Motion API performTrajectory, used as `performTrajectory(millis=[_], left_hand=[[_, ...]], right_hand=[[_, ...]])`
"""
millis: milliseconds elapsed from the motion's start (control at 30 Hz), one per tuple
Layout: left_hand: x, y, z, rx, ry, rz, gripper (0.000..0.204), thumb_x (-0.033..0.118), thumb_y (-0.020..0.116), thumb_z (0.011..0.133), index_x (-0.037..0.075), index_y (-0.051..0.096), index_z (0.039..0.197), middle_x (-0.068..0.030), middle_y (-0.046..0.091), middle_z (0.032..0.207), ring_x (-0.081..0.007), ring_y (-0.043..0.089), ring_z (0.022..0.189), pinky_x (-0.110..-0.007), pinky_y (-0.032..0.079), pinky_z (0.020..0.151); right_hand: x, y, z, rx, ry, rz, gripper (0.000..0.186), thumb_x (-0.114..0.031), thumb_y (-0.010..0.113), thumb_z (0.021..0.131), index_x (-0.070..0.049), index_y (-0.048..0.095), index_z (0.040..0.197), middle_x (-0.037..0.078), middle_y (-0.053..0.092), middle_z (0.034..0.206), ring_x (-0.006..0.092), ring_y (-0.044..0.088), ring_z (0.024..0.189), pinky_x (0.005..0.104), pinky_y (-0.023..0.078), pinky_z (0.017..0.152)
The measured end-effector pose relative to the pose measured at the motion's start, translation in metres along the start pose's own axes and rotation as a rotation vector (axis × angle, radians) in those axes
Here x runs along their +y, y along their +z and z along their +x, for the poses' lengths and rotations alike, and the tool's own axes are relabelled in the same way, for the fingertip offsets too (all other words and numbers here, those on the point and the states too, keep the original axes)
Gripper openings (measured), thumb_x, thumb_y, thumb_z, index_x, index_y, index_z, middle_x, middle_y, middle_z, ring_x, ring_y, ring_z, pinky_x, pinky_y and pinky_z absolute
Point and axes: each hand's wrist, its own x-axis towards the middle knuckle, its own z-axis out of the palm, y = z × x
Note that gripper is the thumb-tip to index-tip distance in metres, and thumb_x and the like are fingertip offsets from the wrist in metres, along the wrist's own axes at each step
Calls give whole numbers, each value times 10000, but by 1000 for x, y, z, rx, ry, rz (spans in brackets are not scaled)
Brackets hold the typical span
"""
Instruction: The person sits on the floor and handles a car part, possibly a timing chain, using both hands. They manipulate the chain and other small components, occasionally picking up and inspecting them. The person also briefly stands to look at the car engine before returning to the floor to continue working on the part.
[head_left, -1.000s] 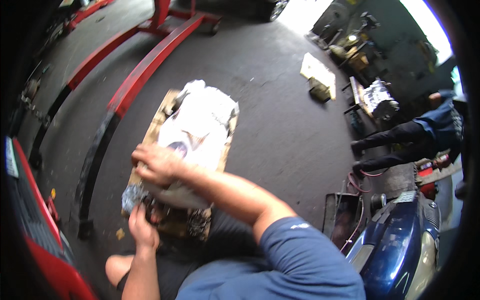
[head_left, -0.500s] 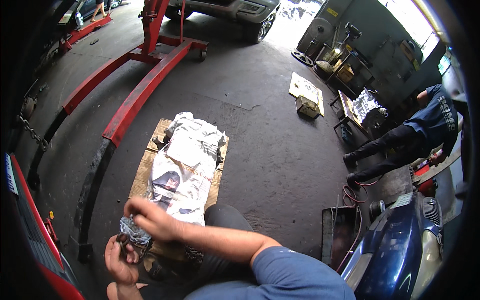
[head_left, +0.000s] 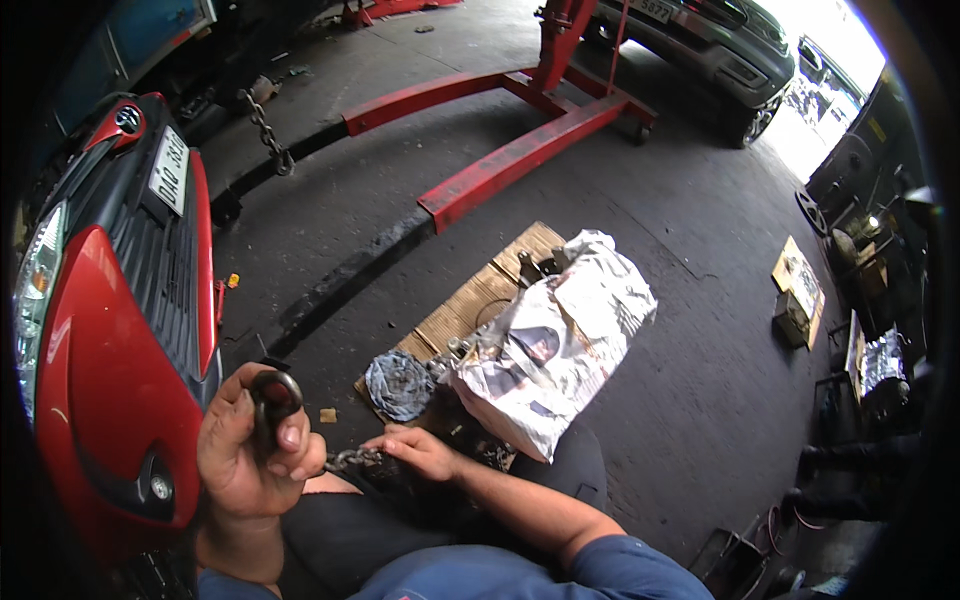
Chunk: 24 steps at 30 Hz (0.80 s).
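two hands: raised left hand (head_left: 245,455) closed round one dark metal link (head_left: 263,410); right hand (head_left: 422,453) with fingers on one chain (head_left: 352,459) between the hands (how tightly shut, cannot tell). one red car (head_left: 100,370) at left. beyond: one blue rag (head_left: 400,385) on one cardboard sheet (head_left: 480,290), one white sack (head_left: 565,360), one red hoist (head_left: 500,180); farthest, one grey vehicle (head_left: 700,50).

A dark metal loop (head_left: 264,410) stands upright in the left hand (head_left: 242,455), a chain (head_left: 352,458) at the right hand (head_left: 424,452).
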Motion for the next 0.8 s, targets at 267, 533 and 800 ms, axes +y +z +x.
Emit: performTrajectory(millis=[267, 533, 800], left_hand=[[3, -24, 29, 373, 247, 163, 320, 235, 408, 1060, 37, 486, 1299, -29, 521, 965, -44, 411, 632, -204, 382, 554], [-3, -163, 69, 745, 350, 192, 211, 111, 422, 1037, -15, 556, 1141, -116, 596, 1007, -159, 560, 831, -320, 494, 777], [-105, -239, 60, 672, -4, 765, 214, 143, 486, 1026, 15, 605, 1149, -87, 662, 973, -154, 635, 840, -313, 538, 763]], right_hand=[[-26, 16, -5, -147, 140, 240, 405, -406, 481, 1041, -42, 627, 939, 16, 501, 872, 130, 495, 836, 312, 473, 757], [-29, -4, -15, -28, 373, 756, 250, -249, 553, 1003, -68, 592, 1171, 51, 638, 1029, 141, 608, 875, 329, 549, 649], [-23, -1, -1, 387, 423, 734, 268, -245, 513, 1012, -56, 595, 1184, 41, 666, 1062, 129, 621, 871, 301, 538, 642]])
